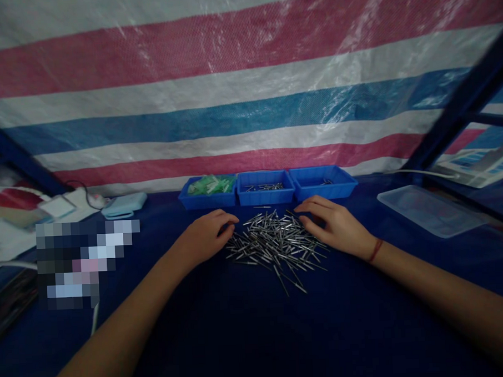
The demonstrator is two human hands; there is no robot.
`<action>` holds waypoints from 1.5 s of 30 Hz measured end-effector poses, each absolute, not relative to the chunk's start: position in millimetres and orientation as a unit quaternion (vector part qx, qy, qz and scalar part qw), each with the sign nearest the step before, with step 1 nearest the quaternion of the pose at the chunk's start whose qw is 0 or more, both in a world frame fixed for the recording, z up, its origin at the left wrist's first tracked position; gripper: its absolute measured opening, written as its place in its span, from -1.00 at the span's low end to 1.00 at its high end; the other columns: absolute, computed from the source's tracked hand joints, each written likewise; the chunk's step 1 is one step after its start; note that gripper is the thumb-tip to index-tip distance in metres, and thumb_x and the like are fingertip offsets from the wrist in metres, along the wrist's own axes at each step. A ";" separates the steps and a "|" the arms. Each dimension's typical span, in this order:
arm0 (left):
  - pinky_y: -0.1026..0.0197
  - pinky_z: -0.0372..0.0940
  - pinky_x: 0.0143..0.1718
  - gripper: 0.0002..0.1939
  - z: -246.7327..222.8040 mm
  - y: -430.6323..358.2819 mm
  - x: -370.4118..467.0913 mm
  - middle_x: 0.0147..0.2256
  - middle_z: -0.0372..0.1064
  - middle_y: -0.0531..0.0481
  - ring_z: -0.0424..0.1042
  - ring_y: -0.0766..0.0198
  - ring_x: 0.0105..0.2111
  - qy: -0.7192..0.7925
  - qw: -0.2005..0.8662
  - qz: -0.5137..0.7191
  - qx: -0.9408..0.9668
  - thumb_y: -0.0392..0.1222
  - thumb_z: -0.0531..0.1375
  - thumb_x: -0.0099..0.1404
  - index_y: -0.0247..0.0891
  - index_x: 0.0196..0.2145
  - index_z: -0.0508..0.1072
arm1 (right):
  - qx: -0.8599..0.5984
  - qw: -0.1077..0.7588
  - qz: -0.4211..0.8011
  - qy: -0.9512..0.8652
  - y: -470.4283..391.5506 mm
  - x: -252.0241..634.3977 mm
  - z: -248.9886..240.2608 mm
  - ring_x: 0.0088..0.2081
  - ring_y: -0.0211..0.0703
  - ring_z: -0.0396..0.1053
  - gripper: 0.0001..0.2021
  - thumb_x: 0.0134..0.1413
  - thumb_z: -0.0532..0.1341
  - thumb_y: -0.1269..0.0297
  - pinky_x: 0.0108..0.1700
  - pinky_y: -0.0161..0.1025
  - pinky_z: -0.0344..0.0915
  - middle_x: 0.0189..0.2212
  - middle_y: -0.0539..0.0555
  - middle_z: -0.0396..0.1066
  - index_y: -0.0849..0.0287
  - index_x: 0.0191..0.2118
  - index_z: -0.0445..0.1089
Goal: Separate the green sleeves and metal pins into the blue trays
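Observation:
A loose pile of slim silvery metal pins (pixel 274 240), some thicker at one end, lies on the dark blue table top. My left hand (pixel 209 232) rests at the pile's left edge, its fingers curved and the thumb apart from them. At the right edge is my right hand (pixel 330 224), fingers bent over the pins and thumb spread away. Nothing shows gripped in either hand, though the fingertips partly cover pins. A few pins lie apart from the heap, toward the front and near the bins.
Behind the pile stand three blue bins: the left bin (pixel 208 200) with green bags, the middle bin (pixel 266 196) with pins, the right bin (pixel 324 192) with a few. A clear plastic lid (pixel 429 209) lies right. Leftward are a light blue case (pixel 125 205) and a phone (pixel 10 302).

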State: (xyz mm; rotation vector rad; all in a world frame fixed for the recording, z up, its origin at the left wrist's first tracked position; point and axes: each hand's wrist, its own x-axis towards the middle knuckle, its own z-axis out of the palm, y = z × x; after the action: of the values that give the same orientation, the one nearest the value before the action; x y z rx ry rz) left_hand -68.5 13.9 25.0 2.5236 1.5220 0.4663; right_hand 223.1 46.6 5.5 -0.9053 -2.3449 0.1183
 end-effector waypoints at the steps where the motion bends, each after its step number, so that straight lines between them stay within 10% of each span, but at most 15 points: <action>1: 0.12 0.23 -0.13 -0.74 24.3 14.8 -69.9 -0.18 0.37 -0.09 0.37 0.18 -0.20 0.503 0.086 0.146 0.848 -0.23 0.01 0.30 -0.27 -0.11 0.41 | -0.341 0.307 0.049 -0.887 46.2 222.9 5.2 -0.20 -0.14 0.38 -0.78 0.14 0.05 0.34 -0.15 -0.13 0.36 -0.20 0.14 0.37 0.21 -0.15 0.38; 18: 0.12 0.20 -0.17 -0.82 38.5 9.8 -64.7 -0.28 0.36 -0.06 0.34 0.19 -0.25 0.495 0.032 0.181 0.850 -0.21 0.02 0.31 -0.28 -0.29 0.40 | -0.310 0.335 0.064 -0.887 27.8 208.8 12.9 -0.18 -0.13 0.37 -0.76 0.13 0.06 0.37 -0.13 -0.11 0.36 -0.18 0.15 0.36 0.20 -0.12 0.37; 28: 0.27 0.24 -0.36 -0.79 30.2 -29.6 5.0 -0.41 0.36 0.05 0.34 0.30 -0.40 0.462 0.330 0.377 0.732 -0.10 0.04 0.32 -0.25 -0.29 0.40 | -0.329 0.440 0.223 -0.805 -11.4 186.1 23.4 -0.37 -0.23 0.35 -0.86 0.12 0.15 0.30 -0.39 -0.25 0.33 -0.30 0.08 0.37 0.13 -0.20 0.38; 45: 0.22 0.25 -0.28 -0.84 21.1 -33.3 9.2 -0.31 0.39 0.01 0.36 0.28 -0.33 0.436 0.351 0.365 0.744 -0.16 0.07 0.31 -0.23 -0.22 0.38 | -0.288 0.460 0.248 -0.803 -13.8 184.4 22.6 -0.32 -0.22 0.35 -0.92 0.12 0.15 0.37 -0.34 -0.26 0.31 -0.35 0.06 0.37 0.15 -0.29 0.40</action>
State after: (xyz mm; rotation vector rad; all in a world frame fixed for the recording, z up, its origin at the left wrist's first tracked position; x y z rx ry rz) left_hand 9.2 -33.3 21.1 1.9261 1.1291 0.9464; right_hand 184.4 -13.8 22.6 -0.7083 -1.9762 0.6102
